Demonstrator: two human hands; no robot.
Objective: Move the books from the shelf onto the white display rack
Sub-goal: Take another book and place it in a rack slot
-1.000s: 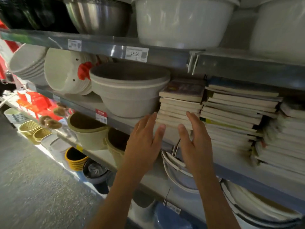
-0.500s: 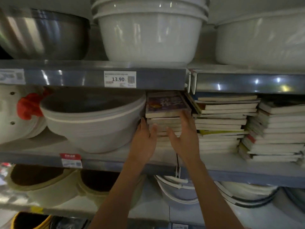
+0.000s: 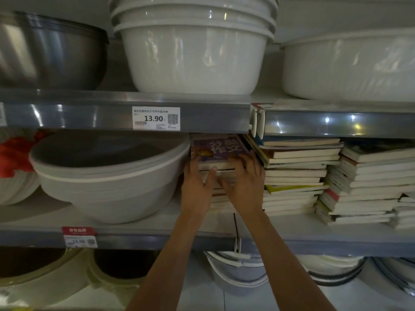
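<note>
— Two hands are on one stack in the head view: where exactly are they?

— Your left hand (image 3: 196, 187) grips the left side of the leftmost stack of books (image 3: 221, 176), fingers up the side and thumb across the front edges. Your right hand (image 3: 246, 184) clamps the same stack from the right, fingers curled over the purple-covered top book (image 3: 216, 148). Both hands are closed on the upper books of that stack.

— And where do the books lie?

— On the middle shelf (image 3: 292, 230), right of a stack of grey basins (image 3: 107, 176) which the stack nearly touches. Two more book piles (image 3: 296, 176) sit further right, close together. White basins (image 3: 195, 55) and a steel bowl (image 3: 51, 52) stand on the shelf above, over a price tag (image 3: 156, 118) reading 13.90. More basins show below. You have no white display rack in view.
</note>
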